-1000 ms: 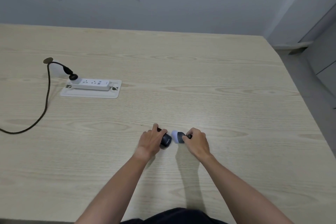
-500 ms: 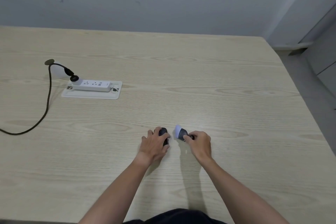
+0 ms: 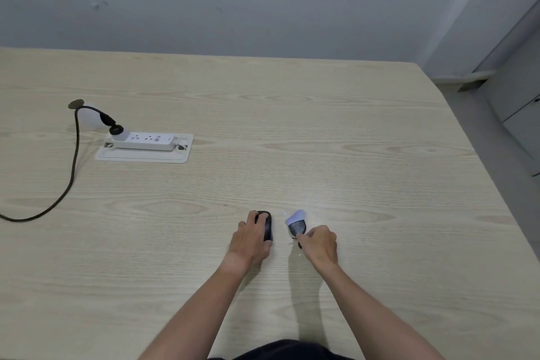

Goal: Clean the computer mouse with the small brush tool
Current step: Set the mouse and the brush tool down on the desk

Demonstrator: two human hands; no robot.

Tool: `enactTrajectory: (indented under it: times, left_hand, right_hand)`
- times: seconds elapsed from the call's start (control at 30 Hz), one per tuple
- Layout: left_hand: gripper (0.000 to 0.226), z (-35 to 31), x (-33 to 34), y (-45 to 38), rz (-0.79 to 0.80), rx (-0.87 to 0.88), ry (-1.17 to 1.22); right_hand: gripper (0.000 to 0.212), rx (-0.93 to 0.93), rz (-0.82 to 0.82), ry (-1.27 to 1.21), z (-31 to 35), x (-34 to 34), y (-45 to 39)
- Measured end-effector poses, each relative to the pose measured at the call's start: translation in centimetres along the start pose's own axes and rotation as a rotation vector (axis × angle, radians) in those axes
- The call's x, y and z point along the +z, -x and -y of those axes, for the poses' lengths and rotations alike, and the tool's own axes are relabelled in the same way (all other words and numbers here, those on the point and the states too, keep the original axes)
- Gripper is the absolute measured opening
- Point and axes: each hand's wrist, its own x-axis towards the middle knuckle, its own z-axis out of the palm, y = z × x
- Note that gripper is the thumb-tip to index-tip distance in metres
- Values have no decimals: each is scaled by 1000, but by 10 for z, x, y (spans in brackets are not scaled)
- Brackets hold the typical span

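The left hand point(image 3: 249, 238) cups the black mouse point(image 3: 267, 227) on the wooden table point(image 3: 321, 140), the right hand point(image 3: 320, 244) pinches the small brush point(image 3: 297, 223) just beside it, a power strip point(image 3: 144, 141) lying well off left.

the mouse point(image 3: 267, 228) lies on the table point(image 3: 321, 126) near its front edge, under the left hand point(image 3: 251, 241). just beside it at 3 o'clock is the brush point(image 3: 296, 225), with the right hand point(image 3: 320, 244) at its 5 o'clock end. well apart at 10 o'clock sits the power strip point(image 3: 144, 141) on a plate point(image 3: 143, 155). its cable point(image 3: 73, 166) runs off toward 8 o'clock.
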Motion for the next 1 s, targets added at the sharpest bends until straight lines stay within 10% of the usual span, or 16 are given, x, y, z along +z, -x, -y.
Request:
enactTrajectory:
  times: [0.4,0.7,1.0]
  left_hand:
    - [61,-12,4,0,-26,-31,33]
    - [70,-8,13,9,-91,-12,20]
    - [83,-5,26,30,-148,-14,23]
  right_hand:
    - [50,-56,25,59,5,3,1]
    - [11,-75,48,46,-1,-3,5]
    - [17,-167,67,-99,-6,-17,27]
